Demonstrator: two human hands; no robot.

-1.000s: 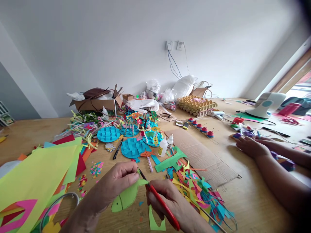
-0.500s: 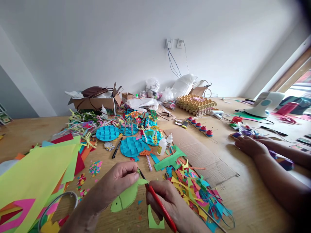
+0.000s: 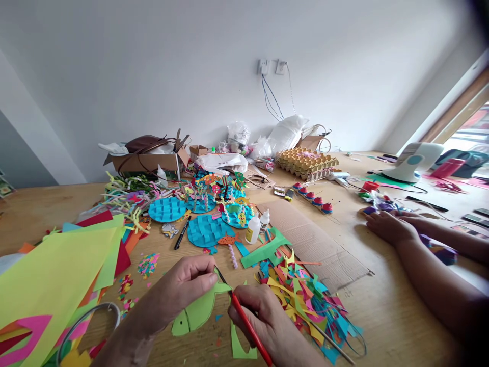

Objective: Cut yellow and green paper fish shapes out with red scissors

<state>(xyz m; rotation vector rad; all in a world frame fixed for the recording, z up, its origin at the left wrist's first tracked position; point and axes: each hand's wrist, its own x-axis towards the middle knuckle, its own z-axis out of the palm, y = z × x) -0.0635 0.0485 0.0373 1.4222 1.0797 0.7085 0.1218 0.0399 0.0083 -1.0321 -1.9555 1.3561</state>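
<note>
My left hand [image 3: 187,285] pinches a green paper fish cut-out [image 3: 196,311] at its upper edge, low in the middle of the view. My right hand [image 3: 267,318] is closed round red-handled scissors [image 3: 244,318], and the dark blades meet the green paper just under my left thumb. A green offcut [image 3: 239,349] lies on the wooden table [image 3: 382,316] below the scissors. A heap of coloured paper scraps [image 3: 305,300] sits right beside my right hand.
Large yellow-green sheets [image 3: 57,275] cover the left. Blue woven paper discs [image 3: 206,229], glue bottles [image 3: 254,229], a black pen [image 3: 182,233] and flat cardboard [image 3: 313,239] lie ahead. Boxes, bags and egg trays [image 3: 305,163] line the wall. Another person's arms [image 3: 420,250] rest at right.
Both hands stay on the fish and scissors; the scissors edge slightly along the cut. The view has tilted a little, shifting everything slightly left and up.
</note>
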